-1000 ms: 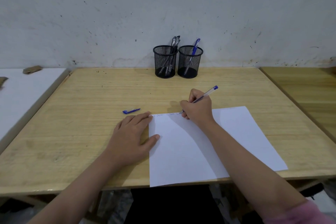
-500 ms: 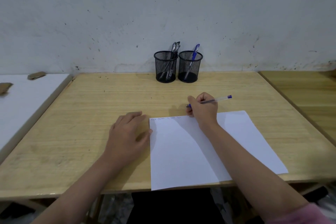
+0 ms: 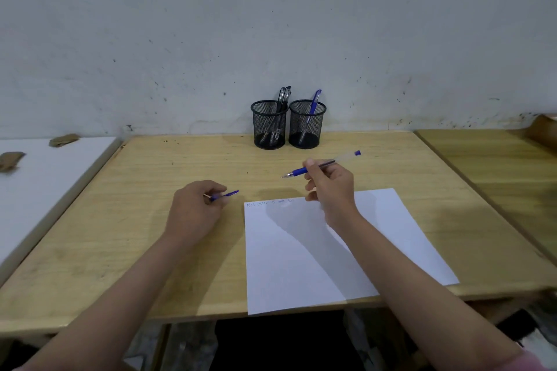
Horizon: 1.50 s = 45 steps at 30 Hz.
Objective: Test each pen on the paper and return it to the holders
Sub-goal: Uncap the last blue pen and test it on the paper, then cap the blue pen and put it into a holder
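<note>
2 hands work above a wooden desk [image 3: 150,250]: the right hand [image 3: 330,187] pinches an uncapped blue pen [image 3: 319,165] just beyond the paper [image 3: 316,265], the left hand [image 3: 193,214] pinches its cap [image 3: 226,194], so recapping looks next, before the mesh holders [image 3: 307,125].

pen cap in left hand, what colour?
Blue; the pen cap shows at the left hand fingertips, head view.

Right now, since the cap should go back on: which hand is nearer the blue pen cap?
Left. The left hand pinches the blue pen cap; the right hand, holding the pen, is apart, over the paper's top edge.
</note>
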### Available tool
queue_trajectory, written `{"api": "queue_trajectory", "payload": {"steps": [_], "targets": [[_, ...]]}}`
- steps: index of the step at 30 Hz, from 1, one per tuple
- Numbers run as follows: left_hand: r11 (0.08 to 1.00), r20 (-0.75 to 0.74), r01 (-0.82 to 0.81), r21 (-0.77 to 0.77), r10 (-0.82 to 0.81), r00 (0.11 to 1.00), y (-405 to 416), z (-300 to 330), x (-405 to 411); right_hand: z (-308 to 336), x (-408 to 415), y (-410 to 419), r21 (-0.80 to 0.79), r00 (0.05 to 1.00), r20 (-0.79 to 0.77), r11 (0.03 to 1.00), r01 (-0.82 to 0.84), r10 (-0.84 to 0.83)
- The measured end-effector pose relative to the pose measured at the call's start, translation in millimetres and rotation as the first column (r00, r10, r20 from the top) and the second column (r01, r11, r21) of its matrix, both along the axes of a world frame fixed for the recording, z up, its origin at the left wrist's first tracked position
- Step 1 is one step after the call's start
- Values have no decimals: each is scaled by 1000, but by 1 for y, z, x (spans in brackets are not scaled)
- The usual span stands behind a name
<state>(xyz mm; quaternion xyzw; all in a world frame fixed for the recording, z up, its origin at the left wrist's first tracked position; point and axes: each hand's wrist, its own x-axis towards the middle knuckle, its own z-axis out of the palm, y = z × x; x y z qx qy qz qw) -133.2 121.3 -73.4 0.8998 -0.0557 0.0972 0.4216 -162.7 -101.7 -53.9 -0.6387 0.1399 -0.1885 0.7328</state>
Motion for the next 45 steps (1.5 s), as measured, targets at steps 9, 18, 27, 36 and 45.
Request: {"api": "queue_trajectory", "payload": {"steps": [9,18,27,36,45], "targets": [[928,77,118,-353,-97,992,-31,44,-32,22,-22,13,-38,988,105,994,-106,109],[883,114,215,-417,-184,976,-38,55,-40,31,-30,15,-84,970,191,987,-134,148],[890,118,232,-392,-202,972,-43,59,-41,36,-33,13,-106,964,242,990,-90,113],[855,179,290,-431,-234,956,-52,65,-49,40,-37,22,-161,944,256,972,-172,209],[858,297,340,-386,-234,926,-60,79,-45,55,-36,24,-53,939,290,983,-177,185]]}}
